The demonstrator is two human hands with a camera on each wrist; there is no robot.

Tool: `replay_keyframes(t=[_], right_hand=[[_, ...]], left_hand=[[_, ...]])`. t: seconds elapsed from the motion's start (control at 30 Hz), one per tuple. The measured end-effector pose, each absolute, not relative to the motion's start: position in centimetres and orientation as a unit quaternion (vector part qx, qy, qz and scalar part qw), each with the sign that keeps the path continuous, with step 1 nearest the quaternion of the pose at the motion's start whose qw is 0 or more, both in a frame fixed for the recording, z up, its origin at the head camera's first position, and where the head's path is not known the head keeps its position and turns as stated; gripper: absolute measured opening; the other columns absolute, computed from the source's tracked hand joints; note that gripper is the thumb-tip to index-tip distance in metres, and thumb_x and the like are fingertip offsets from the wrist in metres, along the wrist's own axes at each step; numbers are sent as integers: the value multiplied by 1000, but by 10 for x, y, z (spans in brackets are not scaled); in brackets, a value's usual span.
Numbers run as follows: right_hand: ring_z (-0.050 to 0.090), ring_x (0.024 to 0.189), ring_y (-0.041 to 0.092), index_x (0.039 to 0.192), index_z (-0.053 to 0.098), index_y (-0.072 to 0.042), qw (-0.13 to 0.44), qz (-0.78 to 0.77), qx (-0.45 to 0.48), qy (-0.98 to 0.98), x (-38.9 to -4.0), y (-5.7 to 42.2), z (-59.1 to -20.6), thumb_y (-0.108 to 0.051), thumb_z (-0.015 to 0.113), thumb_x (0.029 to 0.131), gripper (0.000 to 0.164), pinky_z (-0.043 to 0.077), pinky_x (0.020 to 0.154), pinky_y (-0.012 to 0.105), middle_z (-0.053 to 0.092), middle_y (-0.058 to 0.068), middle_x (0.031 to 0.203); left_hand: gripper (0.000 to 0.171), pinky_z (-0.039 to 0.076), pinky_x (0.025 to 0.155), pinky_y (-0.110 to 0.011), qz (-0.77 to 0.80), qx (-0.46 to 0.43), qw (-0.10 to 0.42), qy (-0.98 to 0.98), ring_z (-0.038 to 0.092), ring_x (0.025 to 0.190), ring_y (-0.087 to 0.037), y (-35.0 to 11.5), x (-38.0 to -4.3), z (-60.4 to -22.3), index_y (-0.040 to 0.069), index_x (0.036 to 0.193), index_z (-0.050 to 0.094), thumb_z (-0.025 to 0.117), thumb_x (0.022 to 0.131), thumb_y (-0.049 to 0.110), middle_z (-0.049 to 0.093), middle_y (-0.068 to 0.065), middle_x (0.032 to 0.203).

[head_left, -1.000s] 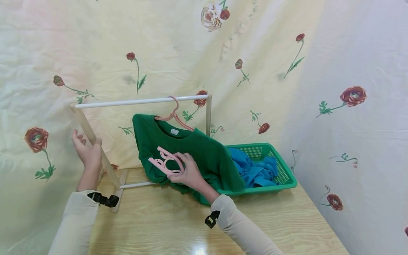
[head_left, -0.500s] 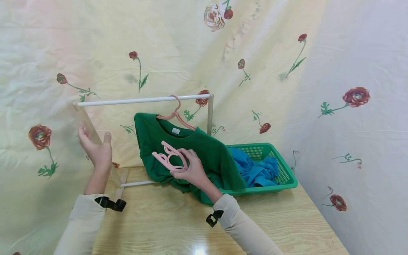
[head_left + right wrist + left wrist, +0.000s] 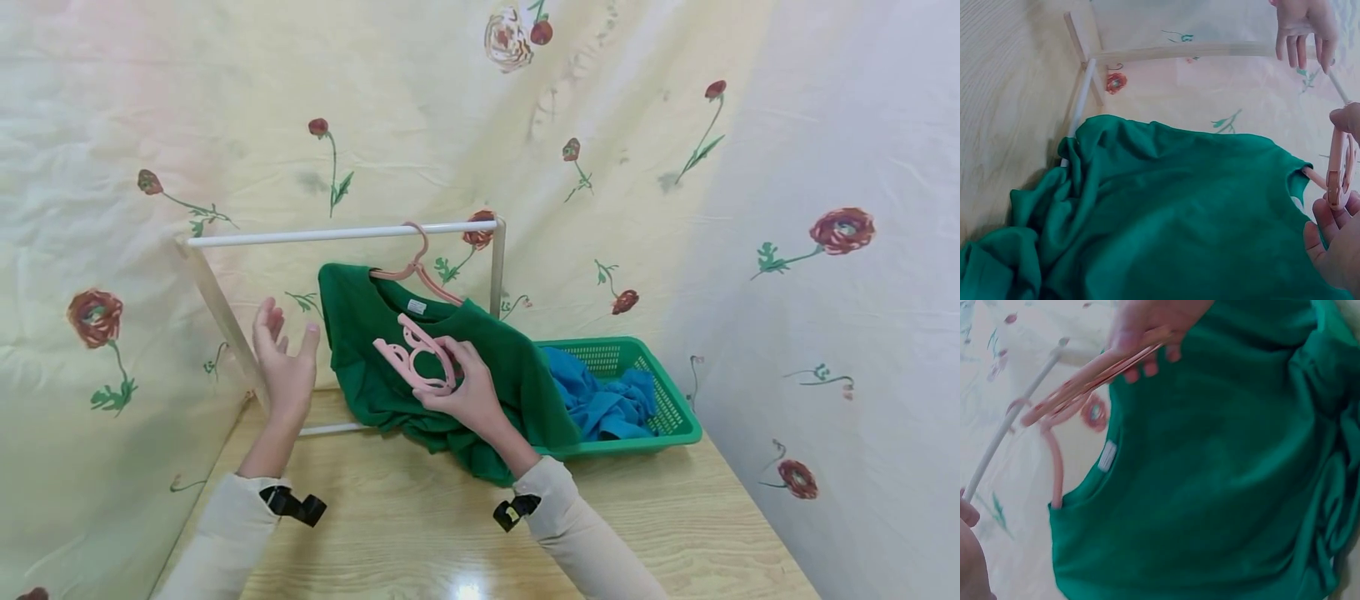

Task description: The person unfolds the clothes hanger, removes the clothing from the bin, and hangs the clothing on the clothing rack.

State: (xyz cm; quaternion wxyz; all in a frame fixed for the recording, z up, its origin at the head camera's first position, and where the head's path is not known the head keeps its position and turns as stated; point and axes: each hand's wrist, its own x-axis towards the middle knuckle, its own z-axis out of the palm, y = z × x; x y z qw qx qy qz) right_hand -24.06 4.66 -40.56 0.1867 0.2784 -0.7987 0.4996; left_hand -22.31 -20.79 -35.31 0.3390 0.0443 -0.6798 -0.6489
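Note:
My right hand (image 3: 474,390) pinches a folded pink plastic hanger (image 3: 415,357) between thumb and fingers, in front of a green T-shirt (image 3: 491,354). That shirt hangs on another pink hanger (image 3: 417,265), hooked over the white top bar (image 3: 315,236) of a small rack. To the left, my left hand (image 3: 287,367) is raised with fingers spread and nothing in it, near the rack's wooden side post (image 3: 223,312). In the right wrist view the left hand (image 3: 1305,28) appears at the top, apart from the folded hanger (image 3: 1338,165).
A green plastic basket (image 3: 681,408) with blue cloth (image 3: 611,404) in it stands at the right, partly behind the shirt. Everything rests on a wooden table (image 3: 405,517). A flower-patterned curtain (image 3: 420,108) hangs behind. The rack's lower bar (image 3: 333,428) runs near the tabletop.
My left hand has moved right, away from the rack's side post and toward the shirt. The right hand has lifted slightly up and right with the folded hanger.

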Motion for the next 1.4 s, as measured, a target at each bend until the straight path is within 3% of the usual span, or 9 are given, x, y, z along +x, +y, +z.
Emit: replay_keyframes(t=[0.23,0.57,0.73,0.93,1.17,1.4], right_hand=[[53,98,17,133,61,-15,221,503,281,-787,-242,55,-400,-23,92,75,67,54,75,31,60,8,117],[54,97,19,135,60,-12,246,510,259,-783,-238,68,-388,-21,91,75,69,58,74,38,61,10,117],[54,99,20,136,60,-12,255,513,242,-783,-237,78,-388,-20,92,75,70,57,74,37,61,9,118],[57,100,22,136,60,-11,260,522,225,-780,-234,88,-393,-20,93,75,70,56,75,34,62,12,117],[57,102,32,136,60,-7,262,524,211,-782,-229,93,-400,-15,93,73,72,54,74,26,62,20,117],[58,101,40,135,58,4,247,529,198,-787,-208,89,-381,-7,90,75,69,56,76,36,60,29,117]], left_hand=[[54,30,125,-47,-645,-20,316,-695,41,143,-20,-179,-215,-360,5,149,43,64,101,16,49,-7,150],[38,32,124,-50,-654,-85,271,-701,50,133,-17,-141,-204,-367,0,134,56,64,102,18,59,-13,137],[31,40,120,-37,-671,-110,238,-694,56,125,-11,-125,-200,-371,0,128,61,66,100,13,63,-13,130],[25,54,100,-18,-686,-136,214,-682,67,105,-6,-110,-198,-376,-5,118,66,69,97,9,68,-20,119],[24,57,93,-19,-692,-141,179,-685,70,99,-5,-95,-200,-384,1,115,71,74,94,11,72,-19,115],[24,58,92,-22,-692,-142,186,-683,71,95,-7,-89,-202,-385,1,112,71,77,91,10,74,-19,109]])
